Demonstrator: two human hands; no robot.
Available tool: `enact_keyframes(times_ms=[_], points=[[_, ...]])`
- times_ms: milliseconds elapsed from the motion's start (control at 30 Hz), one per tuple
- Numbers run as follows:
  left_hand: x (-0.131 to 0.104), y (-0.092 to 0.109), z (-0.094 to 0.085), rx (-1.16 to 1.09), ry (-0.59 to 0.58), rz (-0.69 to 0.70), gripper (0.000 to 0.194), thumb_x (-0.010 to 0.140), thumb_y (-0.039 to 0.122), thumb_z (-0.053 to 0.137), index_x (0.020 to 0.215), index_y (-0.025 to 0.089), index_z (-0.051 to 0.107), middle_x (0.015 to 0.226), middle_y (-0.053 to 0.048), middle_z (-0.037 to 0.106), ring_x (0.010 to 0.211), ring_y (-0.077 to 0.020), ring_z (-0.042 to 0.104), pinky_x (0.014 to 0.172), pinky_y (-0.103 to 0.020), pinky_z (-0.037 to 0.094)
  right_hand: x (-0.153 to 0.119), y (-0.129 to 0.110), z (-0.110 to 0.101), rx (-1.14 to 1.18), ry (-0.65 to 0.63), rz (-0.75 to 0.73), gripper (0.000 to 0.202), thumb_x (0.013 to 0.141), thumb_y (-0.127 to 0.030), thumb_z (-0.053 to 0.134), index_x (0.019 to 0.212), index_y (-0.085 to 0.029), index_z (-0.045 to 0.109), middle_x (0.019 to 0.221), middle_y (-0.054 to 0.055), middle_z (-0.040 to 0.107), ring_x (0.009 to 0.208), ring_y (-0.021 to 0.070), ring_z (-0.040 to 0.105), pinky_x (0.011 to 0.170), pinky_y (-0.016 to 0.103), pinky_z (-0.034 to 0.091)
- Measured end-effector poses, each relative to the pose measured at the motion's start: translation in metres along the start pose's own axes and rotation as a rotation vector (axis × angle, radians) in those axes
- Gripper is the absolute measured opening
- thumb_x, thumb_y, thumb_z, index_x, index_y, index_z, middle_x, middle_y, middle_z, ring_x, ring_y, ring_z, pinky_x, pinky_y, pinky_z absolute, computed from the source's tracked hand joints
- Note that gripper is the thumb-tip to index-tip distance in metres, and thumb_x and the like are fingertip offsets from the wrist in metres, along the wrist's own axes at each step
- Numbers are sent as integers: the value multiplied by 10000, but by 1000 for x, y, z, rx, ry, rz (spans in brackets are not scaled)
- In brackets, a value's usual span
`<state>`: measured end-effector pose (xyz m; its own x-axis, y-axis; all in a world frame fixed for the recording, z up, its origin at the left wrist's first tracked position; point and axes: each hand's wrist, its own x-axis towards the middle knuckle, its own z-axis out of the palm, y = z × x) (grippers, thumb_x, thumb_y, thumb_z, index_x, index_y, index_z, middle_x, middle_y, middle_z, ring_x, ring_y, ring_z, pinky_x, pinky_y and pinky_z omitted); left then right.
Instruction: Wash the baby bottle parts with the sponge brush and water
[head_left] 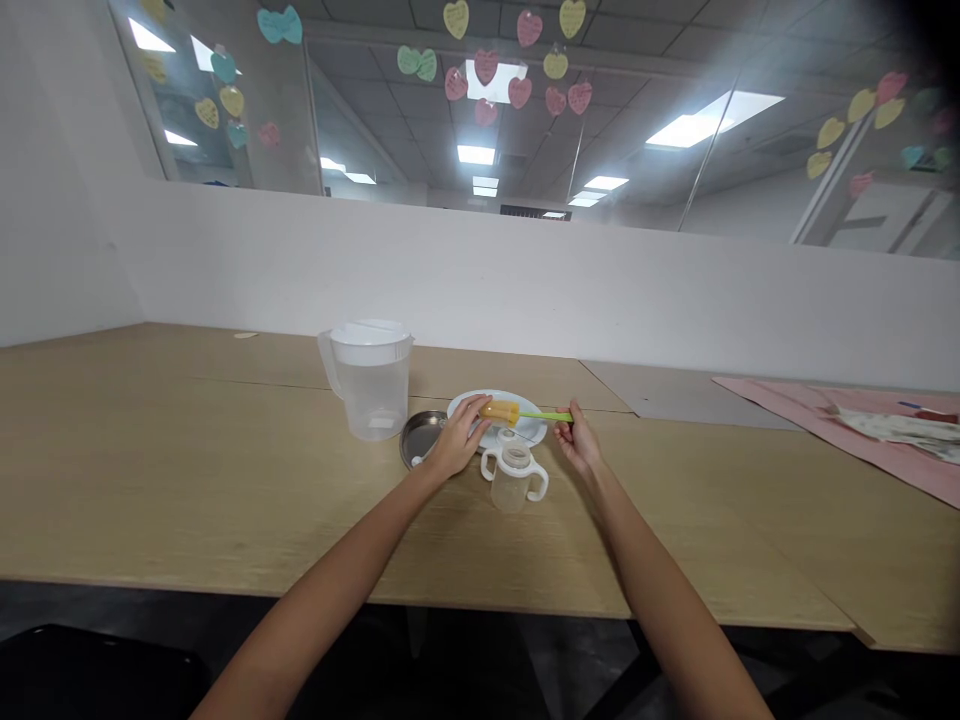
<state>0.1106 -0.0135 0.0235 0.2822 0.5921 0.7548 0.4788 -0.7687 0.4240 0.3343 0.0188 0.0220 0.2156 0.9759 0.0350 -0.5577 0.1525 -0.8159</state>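
Note:
My left hand (457,440) is closed around a yellow-orange cylindrical piece (501,412), held sideways above the plate. A thin bright green handle (546,415) runs out of its right end. My right hand (576,438) pinches the far end of that handle between thumb and fingers. Whether the yellow piece and handle are one object, I cannot tell. Just below stands a clear baby cup (511,490) with two white handles and an open top. A white plate (472,397) lies behind the hands, with a small clear and white part (507,436) near its front edge.
A lidded translucent pitcher (373,385) stands to the left, beside a round metal dish (421,432) partly behind my left hand. Pink cloth (817,405) with items on it lies at the far right. A white wall (480,270) rises behind the wooden table (225,480).

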Motion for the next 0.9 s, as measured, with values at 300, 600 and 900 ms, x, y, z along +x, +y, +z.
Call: enact_keyframes(times_ms=[300, 600, 900], points=[[-2, -2, -2, 36, 3, 15, 345, 859, 300, 407, 1192, 212, 408, 1190, -73, 467, 1115, -160, 448, 921, -308, 431, -1, -1, -2, -102, -41, 32, 329, 680, -484, 624, 656, -163, 556, 332, -104, 316, 296, 28, 288, 374, 135, 411], [-3, 4, -3, 258, -84, 142, 306, 857, 269, 400, 1157, 211, 424, 1190, -72, 447, 1128, -170, 432, 973, -329, 380, -4, -5, -3, -123, -14, -8, 467, 648, -631, 548, 551, -181, 468, 296, -107, 269, 276, 25, 219, 337, 163, 360], [-3, 8, -2, 355, -34, 178, 273, 852, 230, 381, 1105, 221, 484, 1173, -73, 454, 1040, -182, 484, 879, -321, 436, -5, -9, 0, -55, 39, -18, 486, 640, -649, 532, 555, -211, 341, 300, -129, 228, 272, 27, 199, 327, 162, 304]])
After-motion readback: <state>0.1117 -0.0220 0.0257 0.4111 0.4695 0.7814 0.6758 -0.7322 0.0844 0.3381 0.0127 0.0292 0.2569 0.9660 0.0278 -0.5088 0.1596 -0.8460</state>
